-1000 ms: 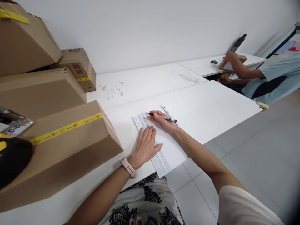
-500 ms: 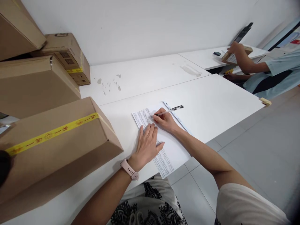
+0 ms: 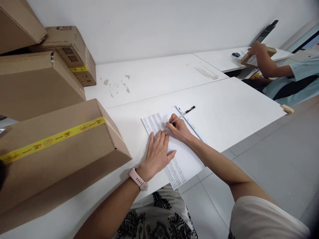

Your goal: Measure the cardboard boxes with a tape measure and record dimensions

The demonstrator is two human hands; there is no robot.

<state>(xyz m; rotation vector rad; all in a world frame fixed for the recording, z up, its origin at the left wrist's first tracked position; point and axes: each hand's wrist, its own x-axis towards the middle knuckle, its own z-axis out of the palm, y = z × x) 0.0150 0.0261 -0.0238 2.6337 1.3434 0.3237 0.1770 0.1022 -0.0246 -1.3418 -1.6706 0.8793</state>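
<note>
The paper (image 3: 186, 154) looks thin, smooth and matt, printed in dark ink. The pen (image 3: 183, 115) seems to be plastic, with a see-through barrel and a black end. The bench (image 3: 231, 106) has a smooth white finish with a faint sheen, scuffed in rough grey patches. The box (image 3: 67, 151) is dull brown cardboard, crossed by shiny yellow plastic tape (image 3: 57, 138). The watch strap (image 3: 136, 177) appears rubbery and matt; the trousers (image 3: 161, 203) are patterned cloth, the floor (image 3: 264, 166) smooth grey tile.
</note>
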